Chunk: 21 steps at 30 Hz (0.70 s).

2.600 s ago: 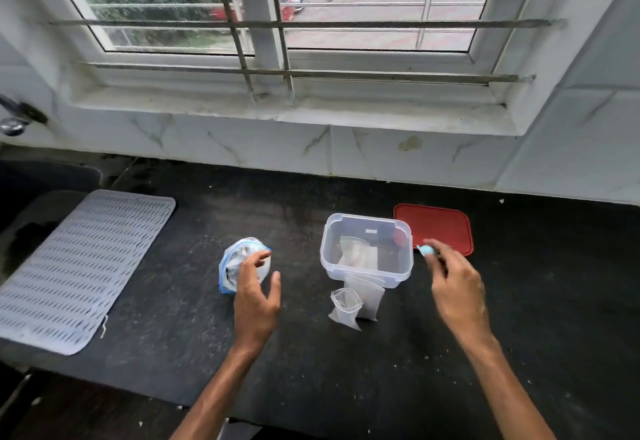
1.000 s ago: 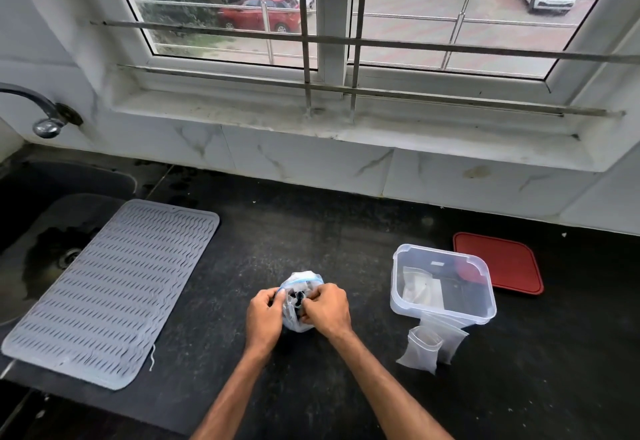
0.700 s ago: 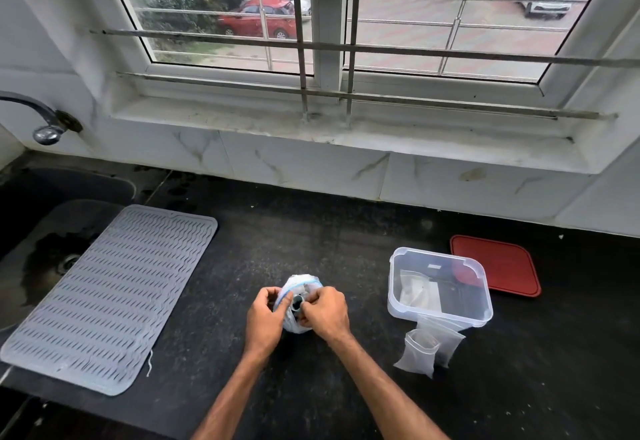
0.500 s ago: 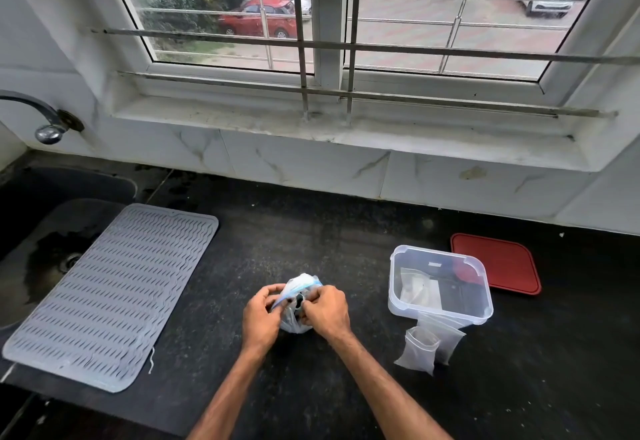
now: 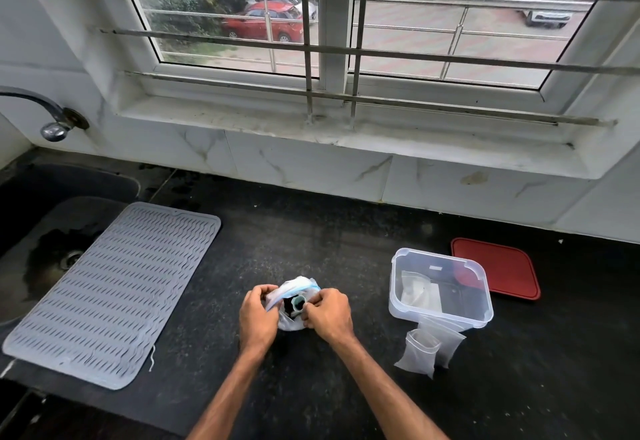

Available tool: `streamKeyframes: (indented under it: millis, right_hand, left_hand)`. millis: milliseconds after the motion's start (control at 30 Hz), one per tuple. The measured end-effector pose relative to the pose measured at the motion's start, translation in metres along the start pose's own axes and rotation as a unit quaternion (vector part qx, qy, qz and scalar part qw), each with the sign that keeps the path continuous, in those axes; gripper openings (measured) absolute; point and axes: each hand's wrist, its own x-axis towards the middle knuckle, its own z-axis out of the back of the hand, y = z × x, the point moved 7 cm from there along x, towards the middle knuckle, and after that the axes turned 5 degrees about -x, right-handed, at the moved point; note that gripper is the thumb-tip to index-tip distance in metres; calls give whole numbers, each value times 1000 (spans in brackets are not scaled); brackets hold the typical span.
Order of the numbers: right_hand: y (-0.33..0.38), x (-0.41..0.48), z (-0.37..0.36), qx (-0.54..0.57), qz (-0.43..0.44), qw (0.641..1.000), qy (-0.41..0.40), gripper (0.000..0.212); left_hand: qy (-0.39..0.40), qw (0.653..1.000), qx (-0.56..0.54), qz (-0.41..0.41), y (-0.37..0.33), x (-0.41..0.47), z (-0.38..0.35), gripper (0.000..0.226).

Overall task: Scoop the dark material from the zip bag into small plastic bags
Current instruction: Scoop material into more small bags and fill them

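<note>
Left of the clear box [image 5: 440, 315], the left hand [image 5: 258, 315] is pinching the zip bag [image 5: 294, 287] open so the right hand [image 5: 327, 313], gripping a scoop [image 5: 298, 302], can dig in; small bags [image 5: 429, 346] are lying just in front of the box.

Left hand [image 5: 258, 315] and right hand [image 5: 327, 313] close together, near centre, curled fingers pinching the zip bag [image 5: 298, 284].
</note>
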Motion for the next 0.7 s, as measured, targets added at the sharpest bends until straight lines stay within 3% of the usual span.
streamKeyframes:
  millis: [100, 233, 433, 600, 700]
  right_hand:
    - [16, -13, 15, -52, 32, 998, -31, 19]
    - [35, -21, 29, -183, 117, 973, -84, 18]
    - [27, -19, 26, -329, 177, 925, -78, 20]
    - [29, -21, 23, -343, 172, 921, -59, 23]
    - [30, -20, 28, -266, 146, 950, -74, 21]
  left_hand:
    - [-5, 999, 45, 7, -2, -2, -3, 26]
    - [50, 992, 108, 49, 8, -3, -16, 47]
    - [53, 984, 123, 118, 14, -3, -13, 8]
    - [47, 986, 36, 159, 28, -1, -20, 11]
    - [50, 985, -19, 165, 43, 4, -24, 14]
